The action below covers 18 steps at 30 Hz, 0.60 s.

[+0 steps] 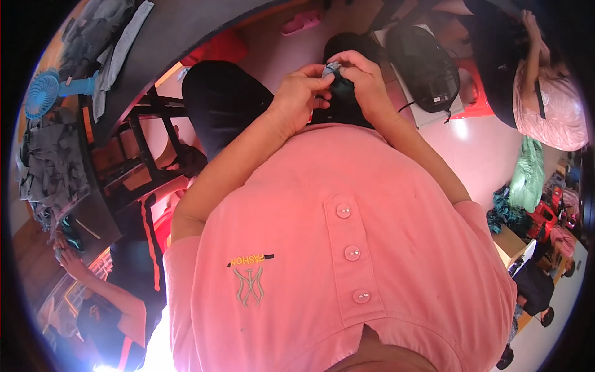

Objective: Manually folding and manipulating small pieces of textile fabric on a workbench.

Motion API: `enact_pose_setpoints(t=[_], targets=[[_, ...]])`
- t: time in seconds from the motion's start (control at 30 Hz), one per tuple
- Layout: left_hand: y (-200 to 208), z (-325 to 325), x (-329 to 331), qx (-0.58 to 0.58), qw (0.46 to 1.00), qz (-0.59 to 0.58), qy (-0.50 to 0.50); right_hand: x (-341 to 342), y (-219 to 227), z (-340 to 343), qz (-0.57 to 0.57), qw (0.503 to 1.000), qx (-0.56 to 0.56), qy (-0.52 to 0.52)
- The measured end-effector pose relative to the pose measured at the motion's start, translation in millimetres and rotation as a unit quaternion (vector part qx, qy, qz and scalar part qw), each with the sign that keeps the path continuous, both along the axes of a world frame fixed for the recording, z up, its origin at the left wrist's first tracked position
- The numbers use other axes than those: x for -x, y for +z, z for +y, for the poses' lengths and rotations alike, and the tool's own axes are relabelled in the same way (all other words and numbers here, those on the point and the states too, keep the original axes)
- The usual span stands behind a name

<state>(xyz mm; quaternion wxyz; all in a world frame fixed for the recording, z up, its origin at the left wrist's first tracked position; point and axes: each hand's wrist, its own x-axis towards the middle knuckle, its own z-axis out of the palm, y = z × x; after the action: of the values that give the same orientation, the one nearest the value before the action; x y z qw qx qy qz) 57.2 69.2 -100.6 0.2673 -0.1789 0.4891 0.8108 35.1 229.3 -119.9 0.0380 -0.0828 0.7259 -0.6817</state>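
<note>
Above my dark-trousered lap, my left hand (296,94) and my right hand (367,82) meet at their fingertips. Between them is a small crumpled piece of grey-blue cloth (333,67). The left thumb and fingers pinch its left side, while the right thumb and forefinger grip its right side. What the piece belongs to is too small to tell, and the fingers cover part of it. A dark green scrap (338,75) shows just below it, close to the right fingers.
A dark table (176,31) at left bears grey cloth pieces (52,161) and a blue fan (42,94). To the right lies a black drawstring bag (421,71) near a red stool (474,93). Co-workers sit at both sides; a pink slipper (301,23) lies ahead.
</note>
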Motion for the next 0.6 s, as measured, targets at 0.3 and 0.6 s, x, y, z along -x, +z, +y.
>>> enact_pose_setpoints(t=[0.3, 0.6], targets=[[8, -6, -7, -0.311, 0.936, -0.048, -0.161, 9, -3, 3, 0.139, 0.976, -0.166, -0.029], [17, -6, -9, -0.268, 0.921, 0.063, -0.277, 32, -41, -53, 0.03, 0.997, -0.022, 0.062]])
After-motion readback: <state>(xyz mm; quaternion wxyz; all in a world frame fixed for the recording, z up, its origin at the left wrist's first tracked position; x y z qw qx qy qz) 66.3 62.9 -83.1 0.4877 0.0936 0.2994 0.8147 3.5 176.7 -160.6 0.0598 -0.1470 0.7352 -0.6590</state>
